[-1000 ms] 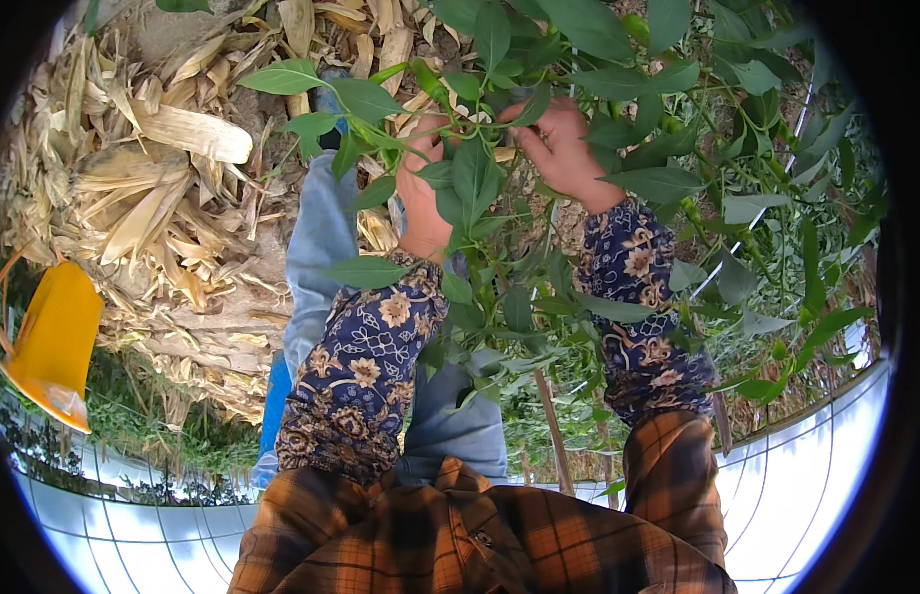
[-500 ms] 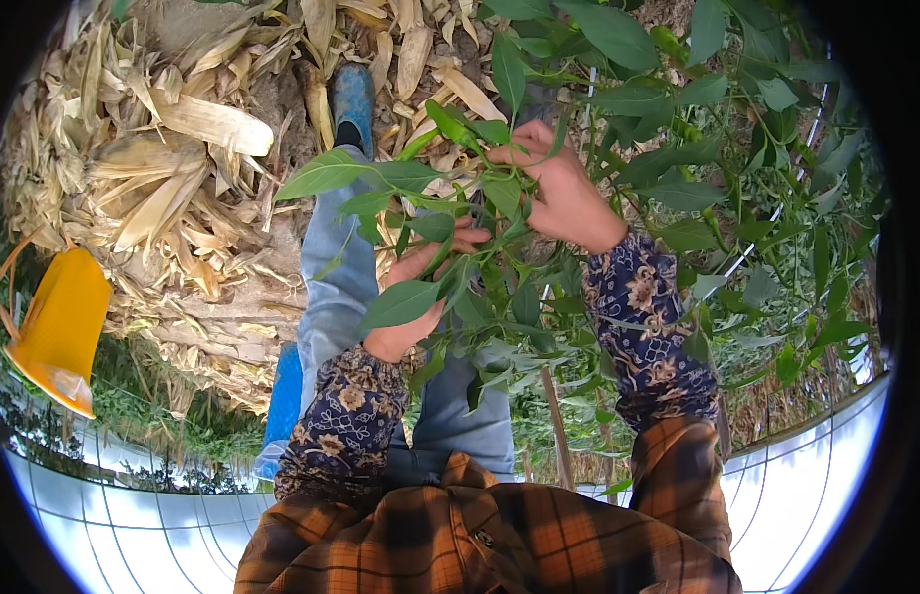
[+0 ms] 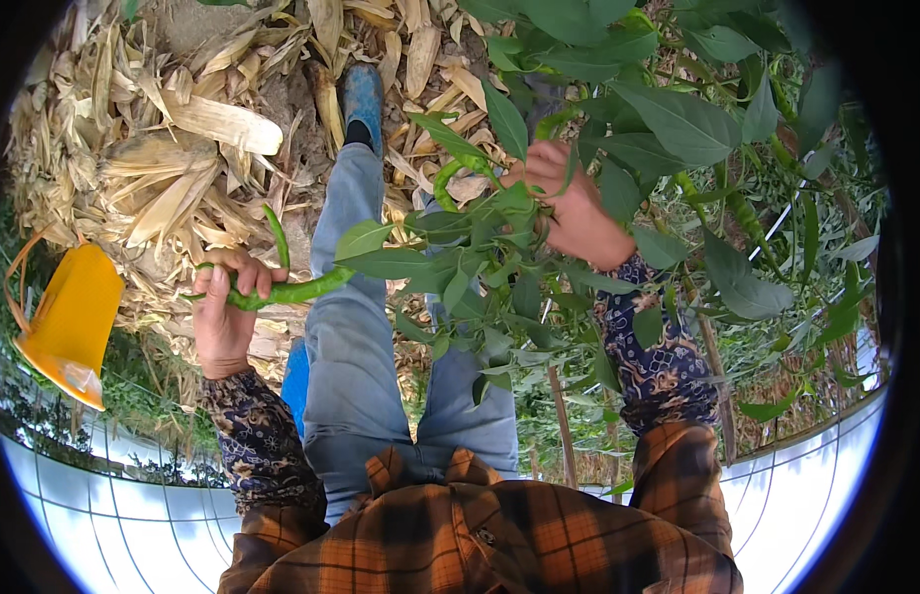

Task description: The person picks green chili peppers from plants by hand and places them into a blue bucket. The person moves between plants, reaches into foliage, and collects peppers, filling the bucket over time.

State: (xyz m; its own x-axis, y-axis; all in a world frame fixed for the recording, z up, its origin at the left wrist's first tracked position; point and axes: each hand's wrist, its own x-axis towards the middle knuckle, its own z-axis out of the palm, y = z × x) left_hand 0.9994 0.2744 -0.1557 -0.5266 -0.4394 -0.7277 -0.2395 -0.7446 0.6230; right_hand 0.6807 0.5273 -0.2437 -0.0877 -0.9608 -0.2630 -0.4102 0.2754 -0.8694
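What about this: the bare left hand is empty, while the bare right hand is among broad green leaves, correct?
Not empty: the head view shows the bare left hand holding slender green peppers. The bare right hand is among broad green leaves.

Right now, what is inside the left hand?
Green peppers stick out of the left hand. What its grip covers cannot be seen, so I cannot tell their exact number.

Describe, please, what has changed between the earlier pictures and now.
The left hand has moved left, out of the leafy green plant, and now visibly holds long green peppers; leaves partly hid this hand earlier, so when it took them is unclear. The right hand stays among the plant's leaves. The yellow container with a handle remains at left.
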